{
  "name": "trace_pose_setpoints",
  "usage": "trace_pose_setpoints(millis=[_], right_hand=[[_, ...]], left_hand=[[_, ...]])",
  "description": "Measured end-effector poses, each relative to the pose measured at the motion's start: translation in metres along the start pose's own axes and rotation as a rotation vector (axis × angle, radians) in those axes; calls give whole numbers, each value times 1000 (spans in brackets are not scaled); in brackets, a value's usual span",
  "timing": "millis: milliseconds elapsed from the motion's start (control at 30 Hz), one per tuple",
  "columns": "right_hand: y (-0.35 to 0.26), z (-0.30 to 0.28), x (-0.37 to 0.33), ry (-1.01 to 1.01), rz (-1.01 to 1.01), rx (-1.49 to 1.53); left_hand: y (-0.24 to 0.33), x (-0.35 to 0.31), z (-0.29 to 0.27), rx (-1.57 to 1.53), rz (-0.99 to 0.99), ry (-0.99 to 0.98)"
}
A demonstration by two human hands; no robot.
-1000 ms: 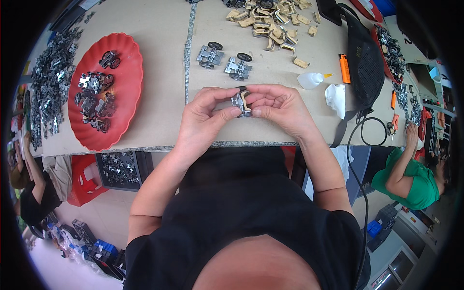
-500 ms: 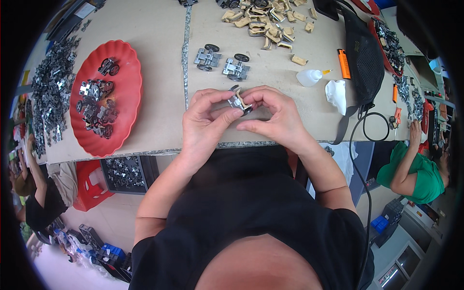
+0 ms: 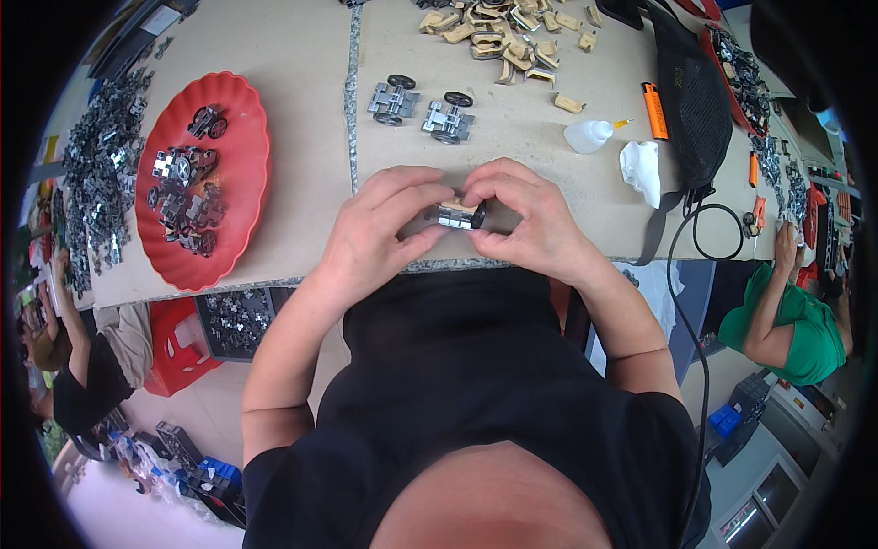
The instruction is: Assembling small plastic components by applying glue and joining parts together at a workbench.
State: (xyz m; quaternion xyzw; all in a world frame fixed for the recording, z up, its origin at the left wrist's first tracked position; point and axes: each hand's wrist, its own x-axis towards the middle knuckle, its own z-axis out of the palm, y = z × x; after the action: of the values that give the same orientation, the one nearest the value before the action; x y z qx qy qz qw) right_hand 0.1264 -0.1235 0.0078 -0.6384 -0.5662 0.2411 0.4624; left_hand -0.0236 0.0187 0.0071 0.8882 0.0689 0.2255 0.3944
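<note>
Between my fingertips, near the table's front edge, is a small wheeled metal chassis [image 3: 455,218] with a beige piece along its far side and a black wheel at its right end. My left hand [image 3: 380,220] pinches it from the left, hiding that end. Thumb and fingers of my right hand [image 3: 530,220] close around the end with the wheel. Just beyond my hands, two similar grey chassis lie on the table: a left one [image 3: 394,99] and a right one [image 3: 447,121], each with black wheels. Farther back is a pile of beige bracket-like pieces [image 3: 512,41], with one loose piece [image 3: 569,103] nearer.
On the left, a red scalloped tray [image 3: 247,183] holds several wheeled chassis, beside heaped metal parts [image 3: 101,165]. To the right are a white squeeze bottle [image 3: 588,136], an orange tool [image 3: 654,112], white crumpled material [image 3: 640,172], a black bag [image 3: 690,110] and a cable [image 3: 672,274]. Co-workers sit at both sides.
The chassis has turned from a slant to nearly level between my fingers. My right fingers have closed in around its wheel end, and my left hand has shifted slightly.
</note>
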Motion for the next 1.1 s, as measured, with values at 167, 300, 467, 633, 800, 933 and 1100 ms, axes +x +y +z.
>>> trace_pose_setpoints(millis=[167,300,467,633,800,933,1100], right_hand=[[5,1,1,-58,-12,16],[9,2,2,-81,-37,5],[11,1,2,-97,-32,36],[15,3,2,-48,-61,61],[16,4,2,-33,-61,63],[18,5,3,-30,-70,56],[18,4,4,-36,-47,62]], left_hand=[[-6,7,-6,-30,29,-171],[-15,5,0,-41,91,-150],[-18,5,4,-95,91,-142],[-20,5,7,-120,69,-137],[-18,5,6,-144,45,-149],[-22,5,7,-137,62,-156],[-19,6,7,-176,21,-156]])
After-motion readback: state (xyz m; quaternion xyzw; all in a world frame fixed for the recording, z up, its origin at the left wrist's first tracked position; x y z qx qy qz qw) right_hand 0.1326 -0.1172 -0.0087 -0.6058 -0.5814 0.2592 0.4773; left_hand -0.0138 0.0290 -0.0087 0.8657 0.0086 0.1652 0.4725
